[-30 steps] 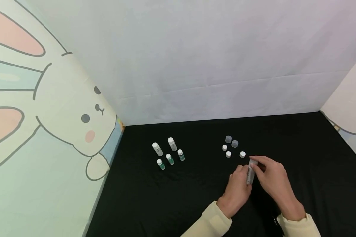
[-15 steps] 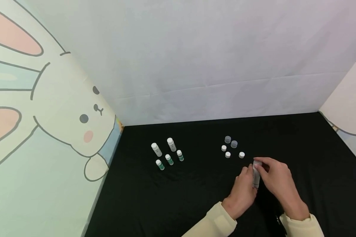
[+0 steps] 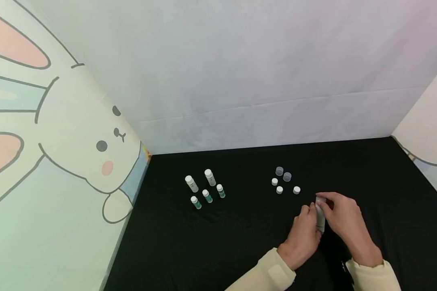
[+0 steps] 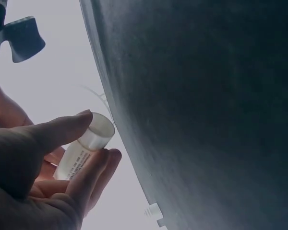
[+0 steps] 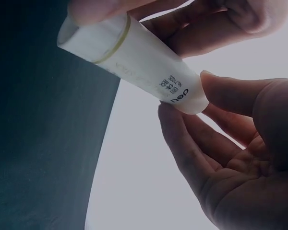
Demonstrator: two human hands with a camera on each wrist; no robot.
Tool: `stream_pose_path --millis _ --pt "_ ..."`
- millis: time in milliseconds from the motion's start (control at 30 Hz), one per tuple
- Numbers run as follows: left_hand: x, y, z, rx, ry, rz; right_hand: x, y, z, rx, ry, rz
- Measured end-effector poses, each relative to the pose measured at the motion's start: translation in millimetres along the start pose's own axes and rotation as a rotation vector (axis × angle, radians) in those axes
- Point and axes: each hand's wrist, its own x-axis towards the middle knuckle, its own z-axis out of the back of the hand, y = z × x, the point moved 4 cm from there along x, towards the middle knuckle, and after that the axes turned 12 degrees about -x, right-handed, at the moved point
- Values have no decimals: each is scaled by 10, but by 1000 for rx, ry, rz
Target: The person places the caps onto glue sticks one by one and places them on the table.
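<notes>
A glue stick (image 3: 321, 217), a whitish tube printed "deli" (image 5: 156, 76), is held between my two hands over the black tabletop. My left hand (image 3: 303, 238) grips its near part from the left, with the thumb (image 4: 62, 129) at the hollow, ring-like end. With thumb and fingers my right hand (image 3: 344, 216) pinches the far end, beside the printing in the right wrist view. A pale seam circles the tube near the hollow end. In the head view the fingers cover part of it.
Two white tubes (image 3: 191, 184) with white caps and three small green-labelled bottles (image 3: 207, 197) stand at the left. Two translucent caps (image 3: 287, 176) and three small white caps (image 3: 279, 190) lie just beyond the hands. A pale wall (image 3: 255, 72) rises behind the black tabletop (image 3: 204, 242).
Both hands have shifted a little to the right, carrying the glue stick along, which now stands more upright in the head view. The caps and standing bottles keep their places on the tabletop.
</notes>
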Motion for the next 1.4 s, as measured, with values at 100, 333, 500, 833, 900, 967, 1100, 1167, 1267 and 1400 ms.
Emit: stream_pose_path --millis 100,333,500,833,900,967,1100,1167,1267,1400 --pt "13 -28 -22 23 8 10 16 -32 -11 -4 11 -6" --pt "38 -48 -82 50 34 27 55 -103 -54 -7 47 0" --pt "42 -74 -104 76 41 34 64 -123 -72 -8 46 8" --pt "81 -112 -137 157 59 29 107 -158 -120 -23 62 32" --pt "89 -127 -143 168 55 29 119 -160 -124 -28 66 38" --pt "95 -140 -152 180 50 31 130 -162 -131 -26 77 37" --pt "102 -158 -162 225 31 12 142 -164 -153 -20 87 34" --pt "111 -163 -165 253 20 -7 151 -172 -171 -20 83 31" --pt "121 -169 -172 285 6 -22 173 -194 -204 -22 86 23" --pt "122 -169 -194 251 5 -8 190 -228 -252 -21 114 5"
